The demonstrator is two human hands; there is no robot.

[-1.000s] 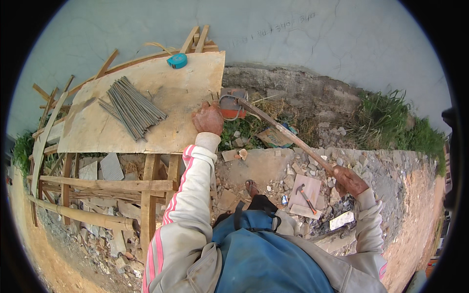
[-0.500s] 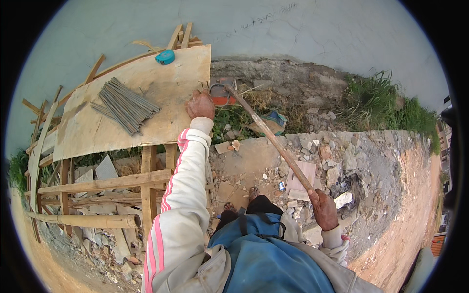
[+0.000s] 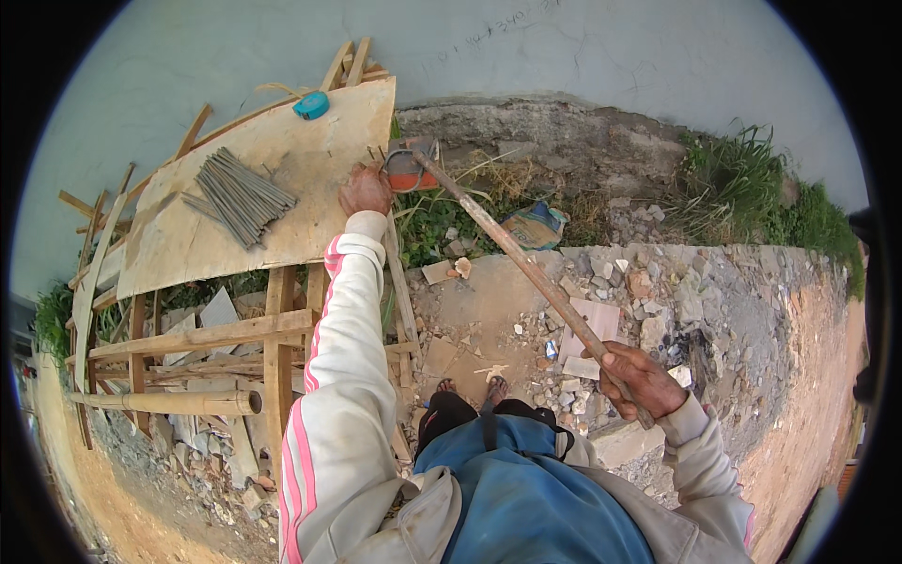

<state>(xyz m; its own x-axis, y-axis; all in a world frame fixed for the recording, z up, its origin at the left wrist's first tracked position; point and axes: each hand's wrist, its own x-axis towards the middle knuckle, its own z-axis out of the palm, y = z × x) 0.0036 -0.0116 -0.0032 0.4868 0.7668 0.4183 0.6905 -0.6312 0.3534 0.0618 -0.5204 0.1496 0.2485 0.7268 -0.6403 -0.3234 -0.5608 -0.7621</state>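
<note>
My left hand (image 3: 365,192) is curled at the right edge of a plywood board (image 3: 160,249), beside an orange-and-grey metal fixture (image 3: 406,169) with a curved grey loop; what its fingers grip is hidden. My right hand (image 3: 642,381) grips the lower part of a long, rusty metal bar (image 3: 512,246), whose upper end rests at that fixture. A loose bundle of thin steel rods (image 3: 242,197) lies on the board, with a teal tape measure (image 3: 311,104) near its back edge. A few short upright pins stand close to my left hand.
A rough timber frame (image 3: 277,357) and bamboo pole (image 3: 178,401) support or lie below the board. A grey wall (image 3: 611,56) runs across the back, with grass (image 3: 728,188) at its foot. Rubble, a pale wooden sheet (image 3: 587,320) and a crumpled sack (image 3: 536,226) lie on the ground near my feet.
Since a second ago the bar has swung downward toward my body with my right hand, which now grips near its end. My left hand stays beside the fixture; the whole view has shifted slightly.
</note>
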